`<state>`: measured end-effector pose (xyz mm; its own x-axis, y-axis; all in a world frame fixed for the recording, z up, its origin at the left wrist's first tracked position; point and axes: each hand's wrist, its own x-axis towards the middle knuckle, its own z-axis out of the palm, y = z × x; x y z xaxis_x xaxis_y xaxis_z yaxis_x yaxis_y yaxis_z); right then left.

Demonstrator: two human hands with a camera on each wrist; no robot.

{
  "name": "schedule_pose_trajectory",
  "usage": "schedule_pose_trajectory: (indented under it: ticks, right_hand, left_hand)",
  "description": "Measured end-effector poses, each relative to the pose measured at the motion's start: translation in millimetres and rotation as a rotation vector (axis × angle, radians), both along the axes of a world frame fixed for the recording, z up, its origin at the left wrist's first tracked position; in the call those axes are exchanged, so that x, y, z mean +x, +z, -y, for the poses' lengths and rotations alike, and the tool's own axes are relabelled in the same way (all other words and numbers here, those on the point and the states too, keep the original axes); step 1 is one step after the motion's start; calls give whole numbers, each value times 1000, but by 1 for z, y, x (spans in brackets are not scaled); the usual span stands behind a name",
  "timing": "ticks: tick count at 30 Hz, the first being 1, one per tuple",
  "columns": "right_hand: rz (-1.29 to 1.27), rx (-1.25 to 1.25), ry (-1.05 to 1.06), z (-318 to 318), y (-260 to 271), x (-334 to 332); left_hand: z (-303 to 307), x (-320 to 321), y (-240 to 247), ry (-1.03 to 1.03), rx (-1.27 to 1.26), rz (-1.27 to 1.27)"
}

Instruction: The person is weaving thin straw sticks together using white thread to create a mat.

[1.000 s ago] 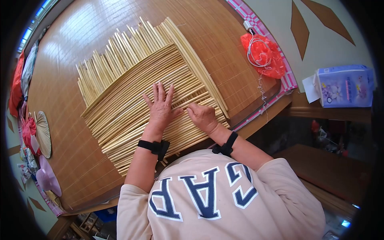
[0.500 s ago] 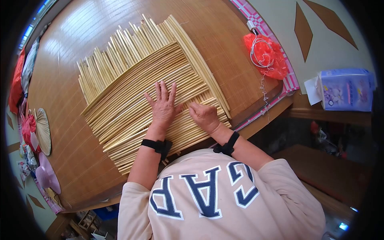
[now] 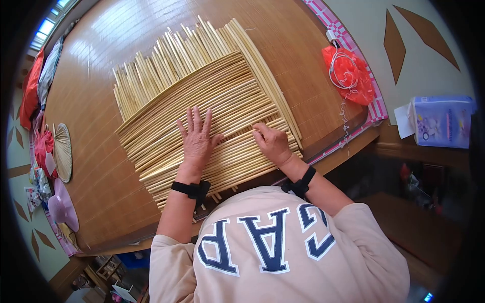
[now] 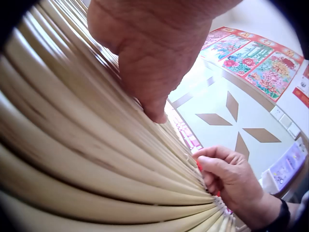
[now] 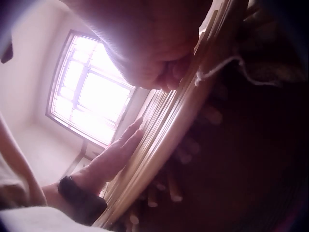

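Note:
A mat of pale, slender sticks [image 3: 187,118] laid side by side lies in front of me, close by the table's front edge. My left hand [image 3: 196,144] rests on its middle with fingers spread. In the left wrist view its thumb [image 4: 154,108] points down at the sticks. Further right, my right hand [image 3: 272,144] has curled fingers, with thumb and forefinger close together over the sticks; no held thing shows between them. White string [image 5: 212,72] runs along the mat's edge, below the right hand in the right wrist view.
Beneath the mat, more sticks [image 3: 151,76] stick out at the far side. On the brown table [image 3: 96,166] are a red plastic bag [image 3: 348,76] with a white cable, a woven fan [image 3: 62,151] and a pink hat [image 3: 63,204]. A blue tissue pack [image 3: 444,121] stands at the right.
The head view has shifted, so the mat appears further right. My left hand has slid left over the sticks, and the gap between the two hands has widened. The right hand stays curled.

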<state>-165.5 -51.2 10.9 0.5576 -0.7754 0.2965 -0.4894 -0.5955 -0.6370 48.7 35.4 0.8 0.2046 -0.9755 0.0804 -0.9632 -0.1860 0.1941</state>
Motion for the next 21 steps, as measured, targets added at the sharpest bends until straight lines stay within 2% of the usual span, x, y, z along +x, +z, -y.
schedule_pose_trajectory:
  ticks: [4,6,8,9,10,12,14,17,20,21]
  right_hand:
    - [28,75,-107,5,10,-13]
    - [-37,91,-115,3,14,-23]
    - [-84,-104,11,-3,12,-31]
    - [-202,-47,26,-9,15,-33]
    - [-204,-46,24,-12,19,-33]
    - [-196,-188,96,-18,25,-30]
    - [-218,-180,128,-21,20,-30]
    - [-238,-207,133,-20,18,-34]
    - [-300,-119,94,-17,18,-30]
    - [-313,-186,121,-16,19,-27]
  left_hand:
    - [-4,7,-9,24,1,10]
    - [-2,6,-11,68,30,46]
    - [2,1,-14,60,1,28]
    - [4,-5,-12,31,-43,-3]
    - [6,-13,-8,4,-88,-33]
    - [14,-32,2,-35,-62,-60]
    - [25,-46,9,-135,27,-98]
    - [33,-52,-5,-87,-16,-149]
    - [34,-53,-5,-53,0,-177]
    - [34,-53,-6,-63,-9,-175]
